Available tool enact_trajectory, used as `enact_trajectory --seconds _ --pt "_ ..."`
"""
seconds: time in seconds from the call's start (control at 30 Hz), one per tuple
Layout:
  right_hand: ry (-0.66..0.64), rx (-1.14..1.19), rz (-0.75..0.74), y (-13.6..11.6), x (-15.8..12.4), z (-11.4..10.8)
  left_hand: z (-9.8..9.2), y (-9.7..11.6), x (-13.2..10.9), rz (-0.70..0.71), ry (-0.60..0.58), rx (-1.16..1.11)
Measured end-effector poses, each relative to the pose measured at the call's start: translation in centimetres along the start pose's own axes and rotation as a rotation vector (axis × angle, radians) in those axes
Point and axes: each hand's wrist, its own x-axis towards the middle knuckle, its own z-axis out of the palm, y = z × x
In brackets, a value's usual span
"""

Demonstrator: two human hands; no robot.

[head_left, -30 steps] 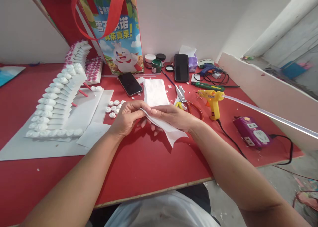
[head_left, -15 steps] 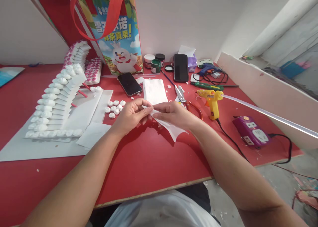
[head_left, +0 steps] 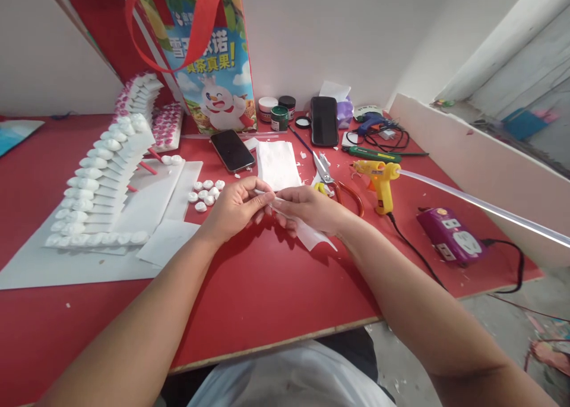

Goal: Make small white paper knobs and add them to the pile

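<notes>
My left hand (head_left: pixel 236 206) and my right hand (head_left: pixel 307 208) meet above the red table (head_left: pixel 249 288), both pinched on one thin white tissue sheet (head_left: pixel 312 234). The sheet is folded or rolled narrow between the fingertips, and its loose end hangs out below my right hand. A flat stack of white tissue (head_left: pixel 278 163) lies just beyond my hands. Several small white rolled pieces (head_left: pixel 205 194) sit to the left of my left hand.
A white foam model with rows of rolled pieces (head_left: pixel 98 181) stands at the left. Scissors (head_left: pixel 332 178), a yellow glue gun (head_left: pixel 380 181) with a cord, a purple power strip (head_left: pixel 452 237), two phones (head_left: pixel 232 150), paint jars (head_left: pixel 280 117) and a printed bag (head_left: pixel 209 56) surround the work area.
The tissue sheet has been gathered tighter between both hands, with less of it hanging below my right hand. Both hands stayed in about the same place.
</notes>
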Motion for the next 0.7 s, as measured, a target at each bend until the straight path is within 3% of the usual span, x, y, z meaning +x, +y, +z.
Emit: enact_trajectory --seconds 0.27,0.47,0.7 --pt "0.037 -0.134 0.041 -0.74 -0.71 -0.26 -0.33 -0.63 0.08 -0.015 -0.004 -0.009" --pt "-0.008 -0.104 -0.022 -0.52 -0.65 -0.63 -0.54 -0.94 0.17 0.007 0.009 -0.055" --pt "-0.086 0.041 -0.001 -0.94 -0.95 -0.65 -0.32 -0.89 0.24 0.157 0.039 -0.051"
